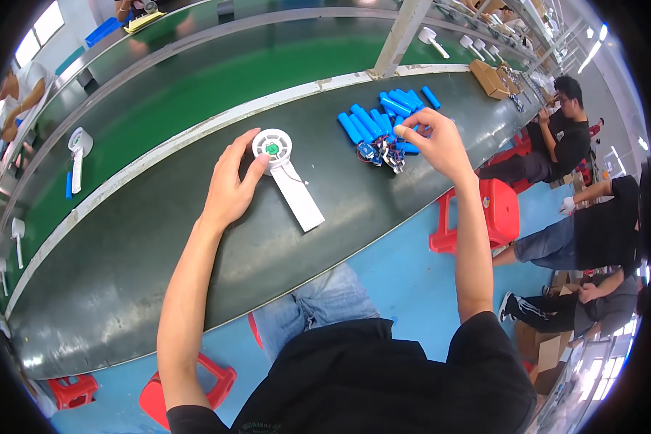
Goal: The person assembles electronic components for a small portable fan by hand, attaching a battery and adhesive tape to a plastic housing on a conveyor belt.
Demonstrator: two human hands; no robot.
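A white handheld fan housing (pixel 301 199) lies on the dark green worktop, its round slotted head toward the far side and its handle slanting toward me. Green shows at the hub, and a thin wire runs along the handle. My left hand (pixel 231 182) grips the round head from the left, thumb on its rim. To the right is a pile of blue cylindrical batteries (pixel 362 124), with small circuit boards and wires (pixel 390 156) at its near edge. My right hand (pixel 439 143) is over the pile's right side, thumb and forefinger pinched together; anything between them is too small to tell.
Beyond a pale rail, a green conveyor belt (pixel 195 87) carries several white fan housings, one (pixel 79 155) beside a blue battery. An open cardboard box (pixel 489 79) stands farther right on the worktop. Red stools (pixel 495 210) and seated people are to the right.
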